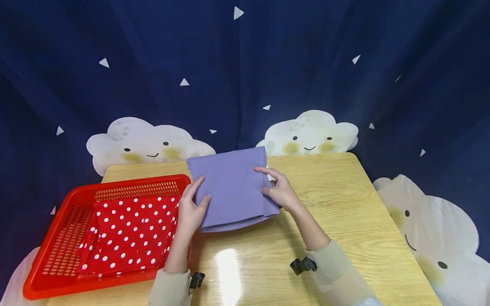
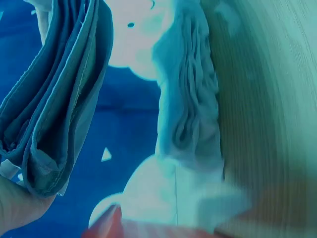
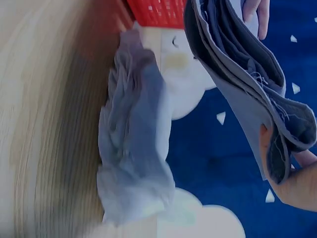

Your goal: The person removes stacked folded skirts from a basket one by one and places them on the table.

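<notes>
A purple cloth (image 1: 231, 187), folded into a rough square of several layers, is held up above the table between both hands. My left hand (image 1: 192, 211) grips its left edge, thumb and fingers on the near face. On the opposite edge, my right hand (image 1: 281, 190) pinches the layers. Stacked folds of the cloth (image 3: 247, 74) show edge-on in the right wrist view, some with loose threads. Behind and below it, a pale crumpled cloth (image 3: 136, 134) lies on the table; in the head view the purple cloth hides nearly all of it.
A red plastic basket (image 1: 36, 272) stands on the left of the wooden table (image 1: 337, 204), close to my left forearm. Inside it lies a folded red cloth (image 1: 132, 233) with white dots. A dark blue curtain (image 1: 214, 55) with clouds and triangles hangs behind the table.
</notes>
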A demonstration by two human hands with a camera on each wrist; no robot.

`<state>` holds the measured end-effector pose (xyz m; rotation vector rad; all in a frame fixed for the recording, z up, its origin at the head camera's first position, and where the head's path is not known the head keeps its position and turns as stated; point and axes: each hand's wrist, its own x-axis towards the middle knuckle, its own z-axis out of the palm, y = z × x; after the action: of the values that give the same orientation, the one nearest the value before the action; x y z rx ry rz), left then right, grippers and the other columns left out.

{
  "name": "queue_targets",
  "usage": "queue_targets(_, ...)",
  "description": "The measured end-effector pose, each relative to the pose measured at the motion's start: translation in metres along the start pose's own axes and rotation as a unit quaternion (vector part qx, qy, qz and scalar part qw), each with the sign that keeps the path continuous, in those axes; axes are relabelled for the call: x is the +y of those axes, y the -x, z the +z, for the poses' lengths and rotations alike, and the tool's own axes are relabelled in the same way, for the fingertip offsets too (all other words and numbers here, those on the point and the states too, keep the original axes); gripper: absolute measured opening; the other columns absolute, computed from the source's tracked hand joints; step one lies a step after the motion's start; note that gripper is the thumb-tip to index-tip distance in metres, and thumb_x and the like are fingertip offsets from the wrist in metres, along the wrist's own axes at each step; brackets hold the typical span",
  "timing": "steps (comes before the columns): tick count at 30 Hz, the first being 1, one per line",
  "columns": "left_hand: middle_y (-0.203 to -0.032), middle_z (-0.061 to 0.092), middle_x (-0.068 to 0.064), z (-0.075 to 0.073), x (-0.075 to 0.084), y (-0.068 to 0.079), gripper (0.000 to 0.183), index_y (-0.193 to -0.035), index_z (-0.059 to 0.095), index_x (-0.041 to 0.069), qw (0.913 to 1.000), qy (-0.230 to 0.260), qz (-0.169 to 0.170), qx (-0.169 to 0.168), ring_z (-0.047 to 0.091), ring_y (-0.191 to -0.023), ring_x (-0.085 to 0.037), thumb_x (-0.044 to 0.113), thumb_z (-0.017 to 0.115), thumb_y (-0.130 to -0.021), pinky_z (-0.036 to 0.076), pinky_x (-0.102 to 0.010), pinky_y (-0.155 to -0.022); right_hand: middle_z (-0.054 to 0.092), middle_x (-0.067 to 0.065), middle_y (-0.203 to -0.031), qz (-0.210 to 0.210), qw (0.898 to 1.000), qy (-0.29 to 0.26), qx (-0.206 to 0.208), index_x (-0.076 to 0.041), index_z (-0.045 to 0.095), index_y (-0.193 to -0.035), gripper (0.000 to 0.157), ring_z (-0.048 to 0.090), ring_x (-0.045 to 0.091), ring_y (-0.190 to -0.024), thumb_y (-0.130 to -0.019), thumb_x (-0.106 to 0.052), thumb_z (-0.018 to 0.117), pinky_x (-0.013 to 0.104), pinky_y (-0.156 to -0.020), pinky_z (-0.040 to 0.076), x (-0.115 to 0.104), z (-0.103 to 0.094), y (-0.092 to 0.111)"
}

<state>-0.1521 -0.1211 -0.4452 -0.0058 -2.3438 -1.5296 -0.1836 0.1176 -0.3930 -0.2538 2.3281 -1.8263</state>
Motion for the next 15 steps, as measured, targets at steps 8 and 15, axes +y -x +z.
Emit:
queue_targets(8, -0.113, 0.059, -0.020, 0.039, 0.005, -0.003, 0.051, -0.121, 0.058, 0.003, 0.9985, 0.025, 0.048, 0.005, 0.054, -0.105, -0.033, -0.010, 0.066, -0.072, 0.039, -0.044, -0.096, 0.038, 0.015, -0.139, 0.021, 1.000, 0.003, 0.009, -0.002, 0.049, -0.130, 0.062, 0.039, 0.009, -0.051, -0.072, 0.018, 0.054, 0.017, -0.055, 0.040, 0.021, -0.036, 0.001)
queue_targets(15, -0.112, 0.059, -0.019, 0.078, 0.001, -0.007, 0.052, -0.120, 0.058, 0.002, 0.9963, 0.040, 0.076, 0.006, 0.054, -0.107, -0.034, -0.009, 0.066, -0.070, 0.040, -0.044, -0.094, 0.037, 0.013, -0.139, -0.008, 0.999, 0.024, 0.034, -0.014, 0.053, -0.129, 0.064, 0.035, 0.008, -0.050, -0.072, 0.016, 0.055, 0.018, -0.053, 0.039, 0.069, -0.070, -0.007)
